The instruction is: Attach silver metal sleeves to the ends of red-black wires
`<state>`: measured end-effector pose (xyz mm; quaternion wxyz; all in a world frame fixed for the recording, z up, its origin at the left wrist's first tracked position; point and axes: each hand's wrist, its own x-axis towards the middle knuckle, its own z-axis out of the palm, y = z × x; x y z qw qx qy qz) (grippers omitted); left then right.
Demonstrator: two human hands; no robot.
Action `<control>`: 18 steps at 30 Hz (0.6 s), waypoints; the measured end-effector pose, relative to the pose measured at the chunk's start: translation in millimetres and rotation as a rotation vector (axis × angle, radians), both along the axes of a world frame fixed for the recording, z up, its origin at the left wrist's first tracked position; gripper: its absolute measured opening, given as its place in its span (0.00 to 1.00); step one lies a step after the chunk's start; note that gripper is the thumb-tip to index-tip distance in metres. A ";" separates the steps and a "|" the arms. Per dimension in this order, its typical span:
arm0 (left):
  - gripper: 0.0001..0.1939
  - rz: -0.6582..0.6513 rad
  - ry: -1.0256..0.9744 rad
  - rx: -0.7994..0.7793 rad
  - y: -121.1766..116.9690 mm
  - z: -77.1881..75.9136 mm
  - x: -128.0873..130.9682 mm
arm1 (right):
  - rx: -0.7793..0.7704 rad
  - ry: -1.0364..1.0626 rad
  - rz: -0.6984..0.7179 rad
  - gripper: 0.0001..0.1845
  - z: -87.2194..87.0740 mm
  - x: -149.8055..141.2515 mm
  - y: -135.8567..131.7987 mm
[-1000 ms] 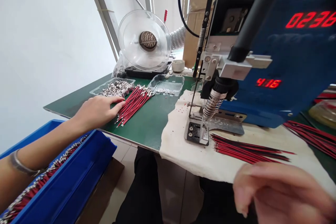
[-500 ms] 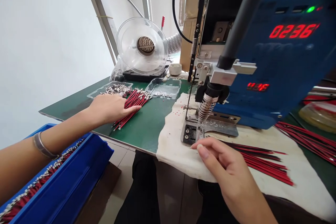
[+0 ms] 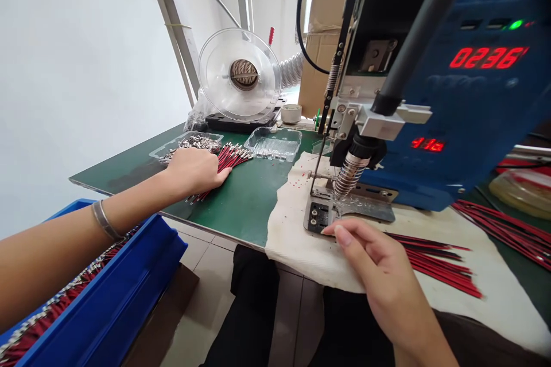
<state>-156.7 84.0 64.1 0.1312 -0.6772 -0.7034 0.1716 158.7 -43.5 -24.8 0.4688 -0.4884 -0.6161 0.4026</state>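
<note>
While the right hand (image 3: 383, 281) is held low over the edge of the cloth (image 3: 297, 255), its thumb and forefinger are close together, and I cannot tell whether they pinch anything. At the lower left, a blue bin (image 3: 129, 292) contains many red and black wires with metal ends. Just beyond the right hand, and to its right, a loose group of red and black wires (image 3: 451, 272) lies on the cloth, partly covered by the hand. The fingertips are just beside the base plate (image 3: 316, 215) of the machine.

Farther forward, the left hand (image 3: 193, 171) is on the green counter (image 3: 245, 209), over a bundle of red and black wires (image 3: 232, 156). Its fingers are bent downward and mostly hidden, so I cannot tell how firmly it grips. The bundle's metal ends come out beyond this hand, and its other ends show on the near side.

Behind the left hand is a clear tray (image 3: 157, 154) with many small metal pieces; to the right is a second clear tray (image 3: 295, 139) with fewer pieces. The blue machine (image 3: 408, 180) stands beyond the right hand. Farthest back is a transparent reel (image 3: 215, 83).
</note>
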 end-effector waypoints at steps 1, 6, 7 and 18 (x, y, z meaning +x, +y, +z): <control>0.36 0.003 0.003 0.002 0.8 0.3 0.7 | 0.009 -0.003 -0.021 0.31 0.6 -1.4 -0.2; 0.30 0.037 0.014 0.030 5.8 -1.8 1.4 | 0.012 -0.023 -0.072 0.31 -3.3 -3.1 -0.4; 0.29 0.042 0.012 0.039 6.6 -2.8 1.2 | 0.010 -0.029 -0.063 0.31 -4.3 -2.4 0.3; 0.33 0.024 -0.081 0.096 3.7 -8.4 -2.5 | 0.165 -0.044 -0.357 0.18 -16.9 -18.0 -54.0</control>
